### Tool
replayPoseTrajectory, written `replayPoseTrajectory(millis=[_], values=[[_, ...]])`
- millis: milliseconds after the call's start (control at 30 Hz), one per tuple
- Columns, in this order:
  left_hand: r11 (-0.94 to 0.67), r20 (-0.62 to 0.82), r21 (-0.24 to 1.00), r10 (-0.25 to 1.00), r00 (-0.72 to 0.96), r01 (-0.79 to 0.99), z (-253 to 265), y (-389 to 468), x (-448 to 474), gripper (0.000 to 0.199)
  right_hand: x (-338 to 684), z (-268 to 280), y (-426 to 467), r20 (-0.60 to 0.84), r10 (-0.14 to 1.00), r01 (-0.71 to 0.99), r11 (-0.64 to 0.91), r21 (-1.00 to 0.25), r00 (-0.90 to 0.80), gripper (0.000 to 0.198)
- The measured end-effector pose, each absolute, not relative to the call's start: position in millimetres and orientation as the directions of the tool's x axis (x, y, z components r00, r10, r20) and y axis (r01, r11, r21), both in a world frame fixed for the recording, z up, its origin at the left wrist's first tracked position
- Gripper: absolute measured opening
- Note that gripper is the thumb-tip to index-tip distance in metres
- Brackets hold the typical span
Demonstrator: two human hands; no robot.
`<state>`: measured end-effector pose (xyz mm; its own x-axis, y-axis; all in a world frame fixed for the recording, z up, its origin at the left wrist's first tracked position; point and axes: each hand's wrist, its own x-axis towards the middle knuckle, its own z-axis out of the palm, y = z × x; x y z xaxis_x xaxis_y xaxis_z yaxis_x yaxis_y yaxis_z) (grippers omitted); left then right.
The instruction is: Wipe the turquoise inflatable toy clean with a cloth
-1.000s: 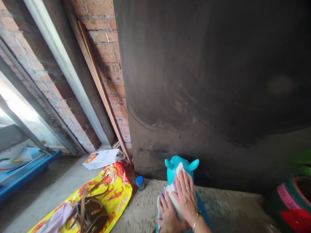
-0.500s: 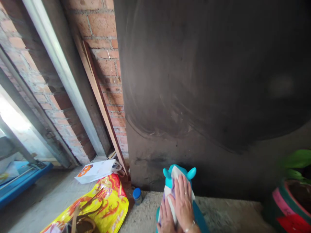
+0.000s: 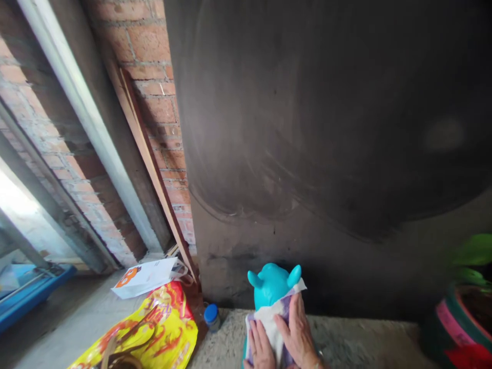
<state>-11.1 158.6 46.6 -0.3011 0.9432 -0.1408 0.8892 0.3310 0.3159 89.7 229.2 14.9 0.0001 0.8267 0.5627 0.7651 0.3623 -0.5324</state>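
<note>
A turquoise toy animal [image 3: 269, 289] with two upright ears stands low in front of me, its head facing the dark board. A white and purple cloth [image 3: 274, 320] drapes over its neck and back, and one corner sticks up beside the right ear. My left hand [image 3: 262, 348] lies flat on the cloth with the fingers stretched out. On the cloth's right side, my right hand [image 3: 300, 333] presses down, fingers straight and thumb apart. Both hands hide part of the toy's body, and its lower part is out of view.
A dark board [image 3: 307, 154] rises behind the toy. To the left are a jar with a blue lid [image 3: 211, 313], a yellow bag [image 3: 177, 328], a white paper bag [image 3: 149, 277] and a leaning wooden plank [image 3: 154, 169]. A plant pot [image 3: 453, 323] stands on the right.
The cloth and both hands have slid down from the toy's head toward its neck and back, uncovering the head. My view has shifted slightly.
</note>
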Motion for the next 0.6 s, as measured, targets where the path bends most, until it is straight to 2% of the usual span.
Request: replayPoseTrajectory(millis=[133,200,267,333,433,500,600], values=[[0.372,-0.163,0.254,0.926,-0.340,0.893,42,166,-5,0.069,85,9,225,0.460,0.884,0.752,0.247,-0.611,0.084,0.087],[0.337,-0.173,0.237,0.938,-0.302,0.911,46,163,-3,0.086,88,4,217,0.358,0.927,0.738,0.162,-0.656,0.115,0.086],[0.309,-0.197,0.243,0.944,-0.265,0.919,57,160,-3,0.111,94,2,206,0.268,0.957,0.761,0.092,-0.643,0.111,0.084],[0.286,-0.229,0.266,0.946,-0.228,0.921,71,154,-5,0.127,100,6,194,0.199,0.976,0.819,0.040,-0.573,0.092,0.081],[0.252,-0.321,0.300,0.935,-0.151,0.920,88,137,-12,0.133,108,19,169,0.105,0.990,0.902,-0.044,-0.429,0.098,0.075],[0.226,-0.383,0.306,0.918,-0.098,0.925,92,115,-18,0.130,111,24,145,0.051,0.988,0.933,-0.122,-0.337,0.148,0.071],[0.145,-0.407,0.276,0.913,-0.021,0.950,88,69,-23,0.111,115,13,91,0.036,0.978,0.954,-0.193,-0.231,0.207,0.071]])
